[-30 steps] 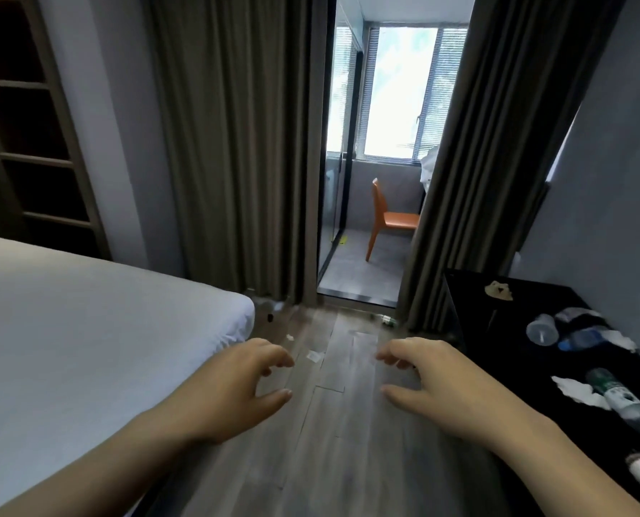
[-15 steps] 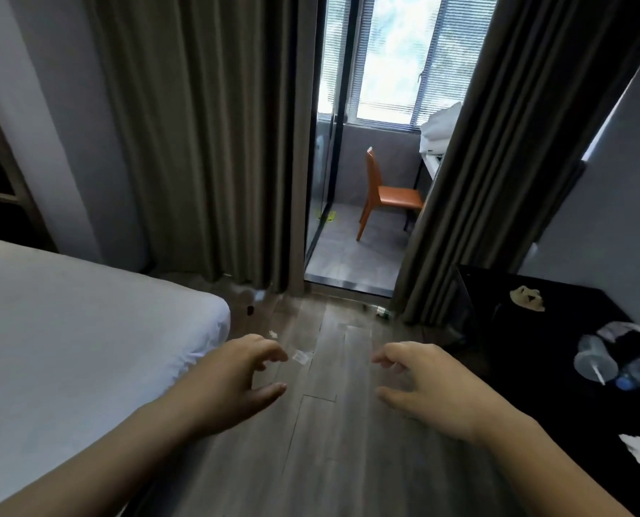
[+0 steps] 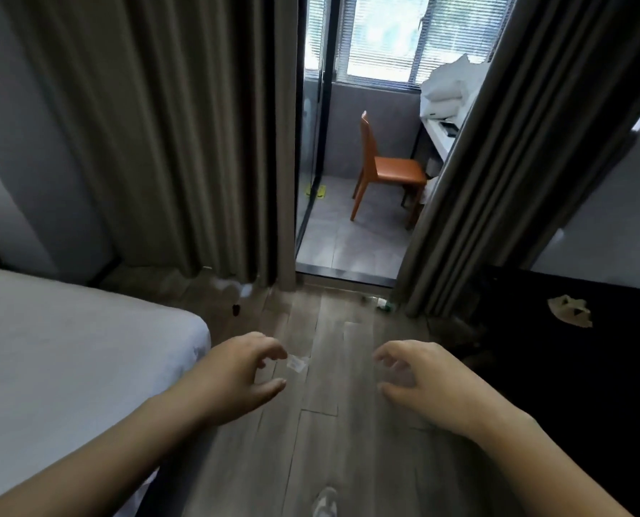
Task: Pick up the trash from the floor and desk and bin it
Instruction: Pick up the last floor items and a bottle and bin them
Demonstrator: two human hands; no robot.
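The bed [image 3: 68, 367] lies to my left, the bench [image 3: 572, 352] to my right, the floor [image 3: 311, 460] between them. A wrapper [image 3: 297, 363] lies on the floor ahead; a chair [image 3: 389, 173] stands beyond the doorway [image 3: 344, 274].

Wooden floor [image 3: 322, 423] forms open strip down middle. Bed [image 3: 68, 367] walls off left side, black desk [image 3: 572, 386] walls off right. Left hand [image 3: 236, 375] and right hand [image 3: 423, 382] hover over strip, well apart, bare floor between them. Small clear wrapper [image 3: 298, 363] lies just beside left fingertips. Ahead, left curtain [image 3: 161, 143] and right curtain [image 3: 497, 162] hang to floor, narrow doorway open between. Orange chair [image 3: 385, 169] stands beyond doorway. Small bottle [image 3: 382, 304] lies at foot of right curtain, white scraps [image 3: 236, 289] at foot of left.
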